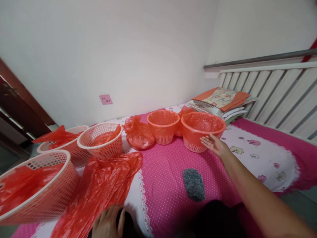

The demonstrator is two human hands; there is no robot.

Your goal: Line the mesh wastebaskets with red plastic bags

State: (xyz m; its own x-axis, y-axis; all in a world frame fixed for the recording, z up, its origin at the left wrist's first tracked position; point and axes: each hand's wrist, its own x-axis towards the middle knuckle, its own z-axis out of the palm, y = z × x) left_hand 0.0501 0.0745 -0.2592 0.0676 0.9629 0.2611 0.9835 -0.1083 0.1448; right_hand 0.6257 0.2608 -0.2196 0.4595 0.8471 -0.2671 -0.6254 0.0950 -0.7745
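Note:
My right hand (214, 144) has its fingers stretched out against the front of a lined plastic basket (195, 147); it grips nothing. A red plastic bag covers that basket's inside and folds down over its rim. Beside it stands a smaller basket (164, 139), lined the same way. Low in view, my left hand (108, 222) lies with fingers extended over dark cloth, near a spread-out red plastic bag (106, 177). A bunched red bag (140, 137) sits left of the smaller basket. A grey fuzzy cloth pad (193, 184) lies in front of the lined baskets.
On the left are several pink baskets with loose red bags inside, among them a white-rimmed basket (111, 147) and a large near basket (49, 201). Folded bedding (223, 99) is stacked by the bed's slatted headboard (277, 96). A white wall (138, 59) rises behind the bed.

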